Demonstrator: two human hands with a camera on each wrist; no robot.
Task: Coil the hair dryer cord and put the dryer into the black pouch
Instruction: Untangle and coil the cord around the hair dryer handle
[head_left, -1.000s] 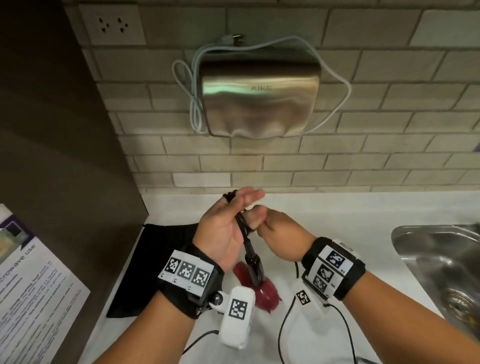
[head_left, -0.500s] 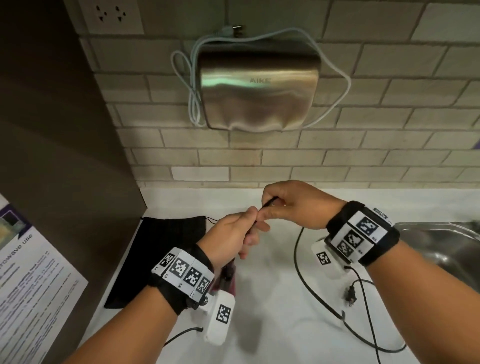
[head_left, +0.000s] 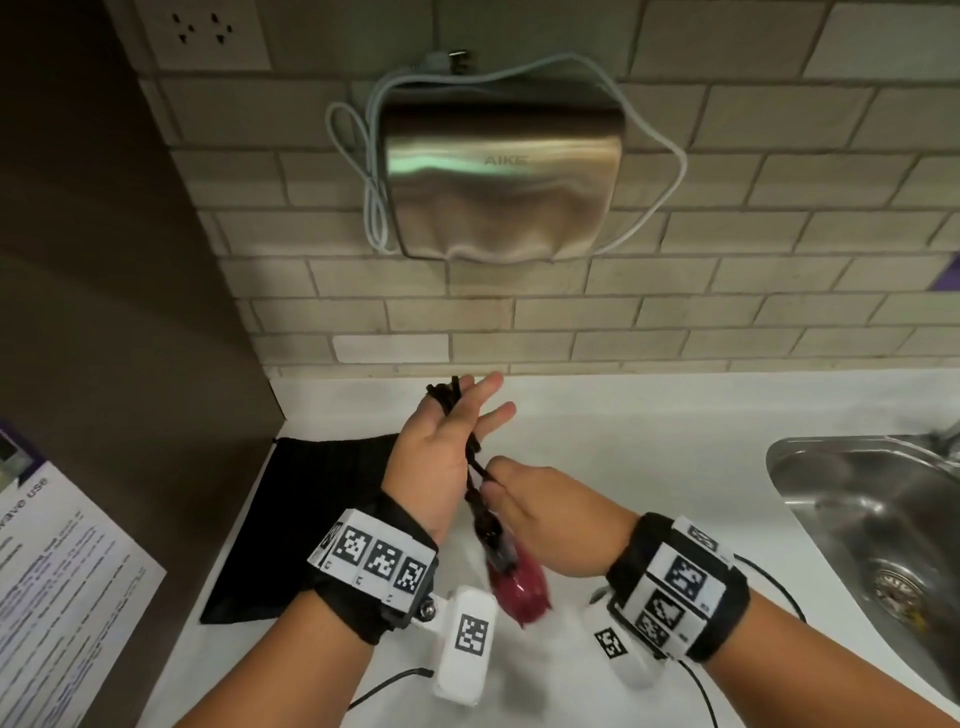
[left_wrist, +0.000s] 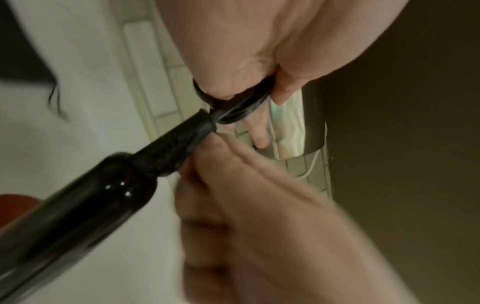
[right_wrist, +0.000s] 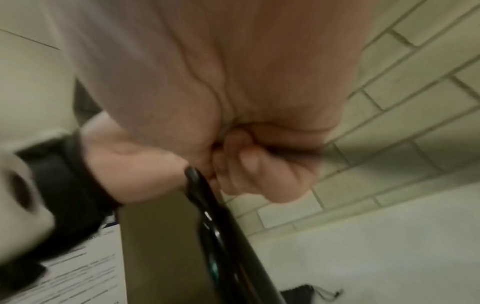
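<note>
The hair dryer (head_left: 519, 590) has a red body and a black handle (left_wrist: 103, 195), and it hangs above the white counter (head_left: 649, 452). Its black cord (head_left: 448, 397) is looped several times round my left hand (head_left: 467, 410). That hand's fingers point up and its thumb hooks the loops (left_wrist: 233, 111). My right hand (head_left: 498, 478) pinches the cord just above the handle, fingers curled (right_wrist: 249, 164). More cord (head_left: 779, 592) trails on the counter behind my right wrist. The black pouch (head_left: 311, 519) lies flat on the counter to the left.
A steel sink (head_left: 857, 519) is set into the counter at the right. A metal hand dryer (head_left: 498, 166) with a white cable hangs on the brick wall, and a wall socket (head_left: 202, 31) sits higher left. A dark panel (head_left: 104, 312) with a printed sheet (head_left: 52, 597) stands at the left.
My right hand has come back down from beyond the left hand to the cord near the handle. The left hand has risen with its fingers straightened, and the red dryer body shows again.
</note>
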